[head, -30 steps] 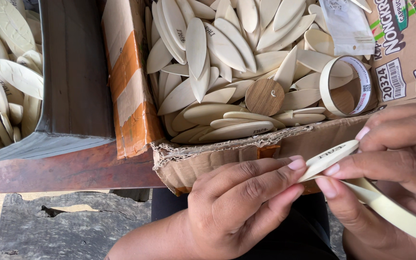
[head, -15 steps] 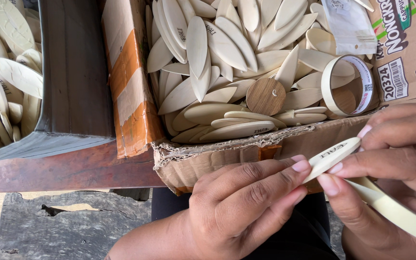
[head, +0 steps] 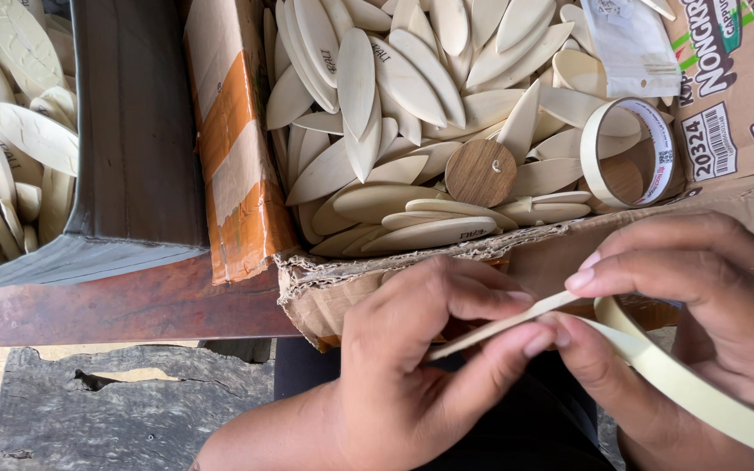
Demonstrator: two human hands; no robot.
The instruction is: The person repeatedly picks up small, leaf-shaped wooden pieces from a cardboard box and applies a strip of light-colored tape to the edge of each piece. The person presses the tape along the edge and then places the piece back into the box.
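Just below the cardboard box (head: 517, 262), your left hand (head: 412, 366) and right hand (head: 709, 305) pinch a thin wooden piece (head: 503, 324) and pale tape strip (head: 682, 384); light, brittle, best gripped by its edges.

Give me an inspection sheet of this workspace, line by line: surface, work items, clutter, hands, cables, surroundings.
Surface: dark wooden ledge carrying the boxes, its edge worn.
Work items: thin pale oval piece held edge-on between both hands; cream tape strip curving away lower right.
Clutter: torn cardboard box heaped with pale oval pieces, a round wooden disc, a tape roll and a small plastic bag; dark tray on the left with more ovals.
Hands: left hand pinches the piece; right hand grips its end and the strip.
Cables: nothing seen.
Surroundings: cracked dark plank below, greenery at the lower left edge.
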